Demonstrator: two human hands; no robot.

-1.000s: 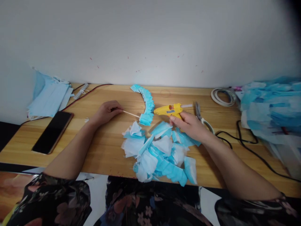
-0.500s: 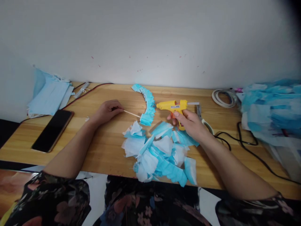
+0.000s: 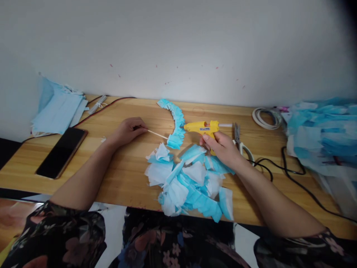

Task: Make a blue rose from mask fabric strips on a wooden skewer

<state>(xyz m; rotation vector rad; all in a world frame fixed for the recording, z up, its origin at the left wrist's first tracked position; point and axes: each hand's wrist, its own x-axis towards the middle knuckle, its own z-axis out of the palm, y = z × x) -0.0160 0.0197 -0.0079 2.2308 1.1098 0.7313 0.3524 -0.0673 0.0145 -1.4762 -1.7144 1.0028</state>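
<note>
The right hand is wrapped around the handle of a yellow glue gun, whose nozzle points at the outer curve of a pleated blue strip; whether the tip touches it I cannot tell. The left hand pinches a thin stick that runs to the strip's near end, so the strip lies between both hands. Just in front of it, loose blue and white pieces are heaped down to the front edge of the wood-grain desk. Scissors lie just beyond the right hand, with a coiled white cable farther back and a black cord trailing to the right. A blurred blue bundle crowds the right end. Leftward, bare wood shows between the left forearm and a phone; behind the phone, a stack of masks leans near the back. A pale wall, flecked with small reddish marks, closes off the rear edge.
</note>
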